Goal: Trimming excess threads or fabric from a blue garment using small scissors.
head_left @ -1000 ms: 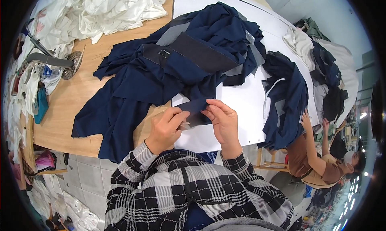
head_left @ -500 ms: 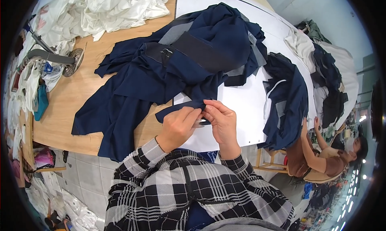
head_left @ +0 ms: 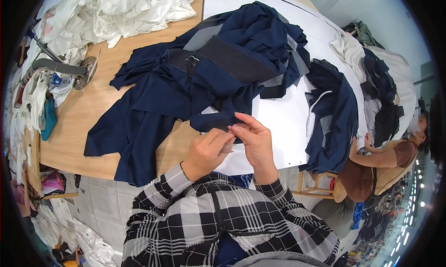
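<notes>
Close in front of me, a small navy fabric piece point(head_left: 211, 122) hangs between my hands over the table's front part. My right hand point(head_left: 257, 146) pinches its right end between thumb and fingers, with the index finger stretched along its upper edge. My left hand point(head_left: 209, 151) is closed, its thumb and fingertips pressed together just below the fabric and almost touching the right fingertips. Whatever those left fingers grip is too small or hidden to make out. Beyond the hands lies a large heap of navy garment parts point(head_left: 162, 92) with grey and dark panels.
The tabletop is part wood point(head_left: 65, 132), part white board point(head_left: 274, 123). White cloth point(head_left: 139, 11) is heaped at the far left, near a grey metal arm point(head_left: 58, 65). More navy garments point(head_left: 332, 118) hang over the right edge, where another person point(head_left: 388, 162) works.
The small navy piece has turned and shifted slightly right, showing more of its face. My left fingers have drawn together near the right fingertips. The other person at the right has leaned away.
</notes>
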### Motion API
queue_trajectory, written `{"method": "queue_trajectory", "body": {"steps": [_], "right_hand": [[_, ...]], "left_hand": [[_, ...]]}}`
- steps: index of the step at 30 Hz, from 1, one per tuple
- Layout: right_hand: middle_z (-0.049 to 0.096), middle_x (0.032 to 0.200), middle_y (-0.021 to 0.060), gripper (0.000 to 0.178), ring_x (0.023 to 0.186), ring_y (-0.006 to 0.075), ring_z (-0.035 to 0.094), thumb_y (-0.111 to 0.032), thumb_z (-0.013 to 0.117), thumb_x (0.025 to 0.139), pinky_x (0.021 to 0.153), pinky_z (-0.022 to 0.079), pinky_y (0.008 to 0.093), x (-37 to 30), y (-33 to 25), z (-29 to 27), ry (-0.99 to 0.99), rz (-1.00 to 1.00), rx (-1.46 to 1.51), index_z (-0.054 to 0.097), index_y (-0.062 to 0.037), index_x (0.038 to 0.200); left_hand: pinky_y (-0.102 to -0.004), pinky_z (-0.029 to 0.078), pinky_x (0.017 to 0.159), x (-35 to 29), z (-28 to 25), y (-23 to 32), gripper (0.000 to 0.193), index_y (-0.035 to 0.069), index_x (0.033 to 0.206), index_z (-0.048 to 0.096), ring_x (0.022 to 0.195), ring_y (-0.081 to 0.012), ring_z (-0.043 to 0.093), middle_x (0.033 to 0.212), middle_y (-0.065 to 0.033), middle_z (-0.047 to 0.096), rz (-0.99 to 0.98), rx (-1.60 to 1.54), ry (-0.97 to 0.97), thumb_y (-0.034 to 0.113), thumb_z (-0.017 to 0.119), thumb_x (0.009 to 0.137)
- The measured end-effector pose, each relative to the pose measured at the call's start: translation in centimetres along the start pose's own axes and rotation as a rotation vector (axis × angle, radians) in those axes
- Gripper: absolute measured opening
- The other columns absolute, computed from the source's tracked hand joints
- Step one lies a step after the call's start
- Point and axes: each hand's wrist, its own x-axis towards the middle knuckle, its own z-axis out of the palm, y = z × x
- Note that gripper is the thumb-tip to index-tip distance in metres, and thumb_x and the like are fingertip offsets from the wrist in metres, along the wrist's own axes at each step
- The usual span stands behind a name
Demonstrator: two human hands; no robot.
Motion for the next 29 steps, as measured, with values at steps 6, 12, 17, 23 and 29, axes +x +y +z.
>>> {"method": "queue_trajectory", "body": {"steps": [6,12,17,23,29], "right_hand": [[0.064,0.087,0.0109,0.034,0.081,0.0145,0.063,0.006,0.061,0.080,0.077,0.050,0.0239,-0.1,-0.1,-0.1,-0.020,0.035,-0.026,0.057,0.0038,0.113],[0.062,0.091,0.0066,0.027,0.080,0.0111,0.057,0.003,0.062,0.080,0.074,0.047,0.0213,0.0,-0.5,-0.9,-0.027,-0.024,-0.066,0.062,0.0002,0.107],[0.064,0.096,0.0110,0.025,0.095,0.0240,0.057,-0.012,0.064,0.081,0.086,0.042,0.0337,-2.2,0.1,-1.0,-1.015,-0.103,-0.809,0.064,-0.0013,0.103],[0.058,0.112,0.0071,0.034,0.098,0.0175,0.057,-0.005,0.063,0.078,0.086,0.045,0.0269,6.4,-2.9,-8.1,-0.020,-0.108,-0.670,0.059,-0.0035,0.112],[0.028,0.136,0.0100,0.091,0.124,0.0325,0.034,0.002,0.072,0.066,0.092,0.046,0.0387,20.3,-1.0,-16.7,0.247,-0.261,-0.773,0.023,-0.0148,0.141]], "left_hand": [[-0.0301,0.046,0.051,-0.5,-0.7,0.4,0.018,0.006,0.086,0.060,0.057,-0.0206,0.057,0.073,-0.0050,0.056,0.040,-0.014,-0.139,0.005,0.069,0.071],[-0.0345,0.047,0.054,-2.2,-6.6,0.3,0.021,0.004,0.085,0.060,0.059,-0.0260,0.059,0.066,-0.0087,0.054,-0.174,-0.191,-0.882,0.024,0.066,0.080],[-0.0330,0.047,0.056,1.8,-17.2,0.9,0.034,0.006,0.113,0.058,0.063,-0.0256,0.061,0.078,-0.0151,0.063,-0.573,-0.158,-0.895,0.013,0.063,0.080],[-0.0188,0.039,0.061,0.1,-18.8,-3.8,0.032,0.003,0.112,0.060,0.068,-0.0077,0.051,0.072,-0.0015,0.057,-0.674,-0.046,-0.336,-0.005,0.055,0.081],[-0.0169,0.038,0.060,0.2,-13.0,-4.3,0.035,0.004,0.116,0.058,0.066,-0.0027,0.048,0.074,0.0030,0.054,-0.765,-0.226,-0.194,0.007,0.065,0.082]]}}
